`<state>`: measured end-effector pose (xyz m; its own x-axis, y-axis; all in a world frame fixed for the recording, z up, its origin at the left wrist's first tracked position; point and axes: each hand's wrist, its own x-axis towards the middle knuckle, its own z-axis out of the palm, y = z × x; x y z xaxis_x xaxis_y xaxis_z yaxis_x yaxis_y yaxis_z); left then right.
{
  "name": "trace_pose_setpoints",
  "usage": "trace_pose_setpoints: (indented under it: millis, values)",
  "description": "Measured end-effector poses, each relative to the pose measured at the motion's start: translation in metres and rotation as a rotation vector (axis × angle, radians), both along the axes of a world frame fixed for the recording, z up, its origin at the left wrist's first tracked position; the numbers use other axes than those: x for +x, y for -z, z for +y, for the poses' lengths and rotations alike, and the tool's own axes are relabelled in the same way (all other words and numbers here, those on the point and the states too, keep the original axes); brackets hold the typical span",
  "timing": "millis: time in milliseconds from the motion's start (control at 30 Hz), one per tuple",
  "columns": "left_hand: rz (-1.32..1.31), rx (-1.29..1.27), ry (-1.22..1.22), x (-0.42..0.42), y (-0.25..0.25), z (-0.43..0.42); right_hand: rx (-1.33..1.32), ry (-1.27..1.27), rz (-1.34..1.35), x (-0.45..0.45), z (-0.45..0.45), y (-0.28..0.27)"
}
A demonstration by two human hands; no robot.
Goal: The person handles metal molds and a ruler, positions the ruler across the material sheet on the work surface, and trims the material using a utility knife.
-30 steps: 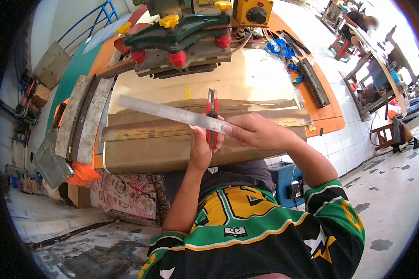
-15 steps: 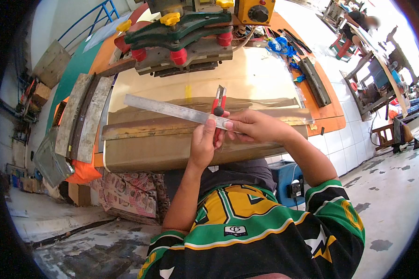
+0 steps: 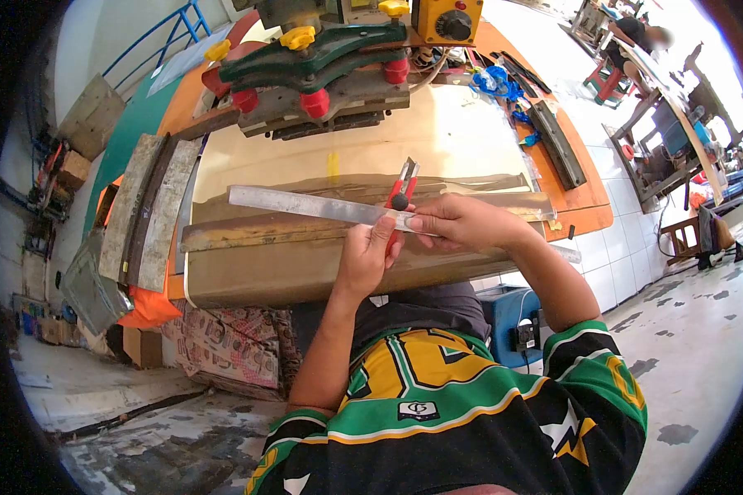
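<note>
A long metal ruler (image 3: pixel 305 204) is held in the air above the covered work surface (image 3: pixel 272 157), slanting down to the right. My right hand (image 3: pixel 458 223) pinches it, thumb on top, and the ruler's other end shows beyond my forearm. My left hand (image 3: pixel 367 252) is closed around a red utility knife (image 3: pixel 402 195) with a black knob, its tip pointing up and away from me. The left thumb lies against the ruler's lower edge, where knife and ruler cross. Under the hands a long brown bar (image 3: pixel 264 231) lies across the surface.
A green press head (image 3: pixel 322 62) with red and yellow knobs overhangs the back. Metal bars (image 3: pixel 140 214) lie on the left, a dark bar (image 3: pixel 557 144) and blue plastic (image 3: pixel 495 84) on the right. Another person (image 3: pixel 631 37) is at the far upper right.
The ruler has shifted right and lies flatter, its right end now showing past my forearm. The knife has moved right and tilted rightward. My left thumb has come onto the ruler.
</note>
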<state>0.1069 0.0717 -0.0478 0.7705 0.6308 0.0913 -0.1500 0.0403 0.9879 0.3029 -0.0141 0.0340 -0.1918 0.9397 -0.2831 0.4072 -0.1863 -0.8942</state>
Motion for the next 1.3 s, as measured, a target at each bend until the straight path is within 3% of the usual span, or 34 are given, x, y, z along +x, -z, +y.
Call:
trace_pose_setpoints:
  millis: [200,300,467,533,600,700,833,933,1000,1300]
  values:
    - [0.016,-0.016,-0.003,0.001,-0.003,-0.005,0.031,-0.147,-0.059,0.016,0.006,-0.005]
    - [-0.011,-0.02,0.045,0.0,-0.004,-0.002,-0.097,-0.153,-0.054,0.018,0.006,-0.005]
    - [-0.071,0.012,0.054,-0.001,-0.006,-0.005,0.052,-0.007,0.125,-0.01,-0.003,0.0]
    - [-0.216,-0.096,0.003,-0.002,-0.002,-0.005,0.106,-0.025,0.092,-0.012,-0.005,0.002]
    - [-0.242,-0.06,-0.032,0.003,-0.002,-0.003,0.267,0.13,-0.141,-0.018,-0.01,-0.003]
    - [-0.29,-0.056,-0.103,0.007,0.004,-0.005,0.265,0.259,-0.292,-0.024,-0.015,-0.016]
    - [-0.357,-0.236,-0.194,0.007,0.011,-0.002,0.394,0.268,-0.274,-0.028,-0.023,-0.001]
    - [-0.39,-0.349,-0.119,0.004,0.001,0.001,0.518,0.187,-0.297,-0.033,-0.022,0.005]
    - [-0.362,-0.363,-0.143,0.003,-0.003,-0.001,0.663,0.19,-0.512,-0.041,-0.019,0.008]
    - [-0.23,-0.509,-0.241,0.0,-0.012,-0.003,0.621,0.284,-0.634,-0.051,-0.014,0.005]
